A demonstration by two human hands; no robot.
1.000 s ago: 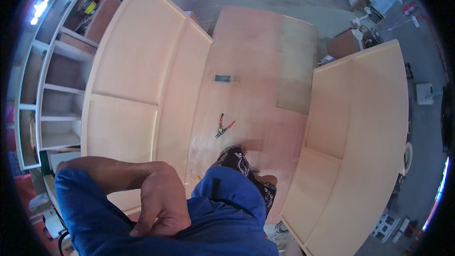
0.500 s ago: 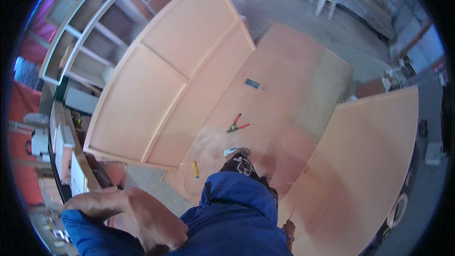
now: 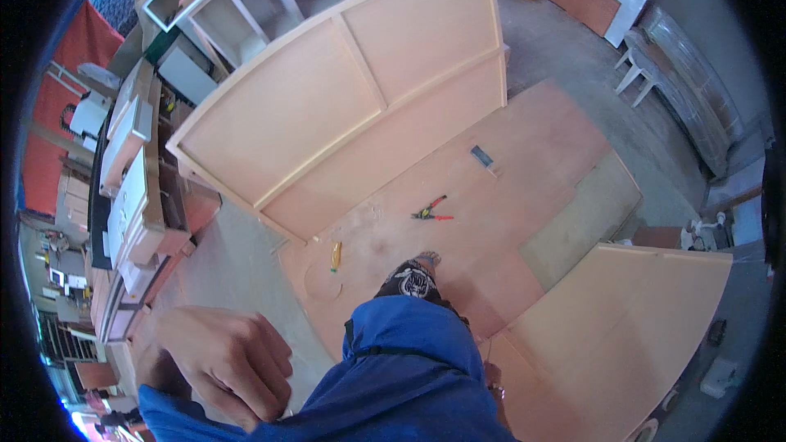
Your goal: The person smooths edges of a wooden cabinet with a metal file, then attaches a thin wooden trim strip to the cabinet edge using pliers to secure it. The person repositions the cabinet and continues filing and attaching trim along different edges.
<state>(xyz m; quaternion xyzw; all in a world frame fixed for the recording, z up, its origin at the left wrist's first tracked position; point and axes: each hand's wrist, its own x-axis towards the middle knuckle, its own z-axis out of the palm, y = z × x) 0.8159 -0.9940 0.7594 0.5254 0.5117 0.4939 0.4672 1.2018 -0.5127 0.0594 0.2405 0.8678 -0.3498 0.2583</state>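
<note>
My left hand (image 3: 225, 360) is raised in front of my body at the lower left, its fingers curled down. Whatever they may hold is hidden. Low beside my blue clothing, my right hand (image 3: 494, 376) is only partly visible. A thin pointed stick (image 3: 490, 349) rises from its closed fingers, close to the right-hand plywood panel (image 3: 622, 327). Before me, a curved panel framed with wooden strips (image 3: 327, 106) stands tilted at the edge of a plywood sheet (image 3: 508, 213) on the floor.
On the sheet lie red-handled snips (image 3: 431, 209), a grey block (image 3: 482, 156) and a small yellow object (image 3: 336, 256). White shelving (image 3: 254, 8) stands behind the framed panel. Stacked boards (image 3: 135, 188) are at the left, a white stool (image 3: 634, 78) at the far right.
The view has swung, so the panels and tools sit differently in it. My left hand has turned and moved away from my clothing. My right hand stays low at my side with the stick.
</note>
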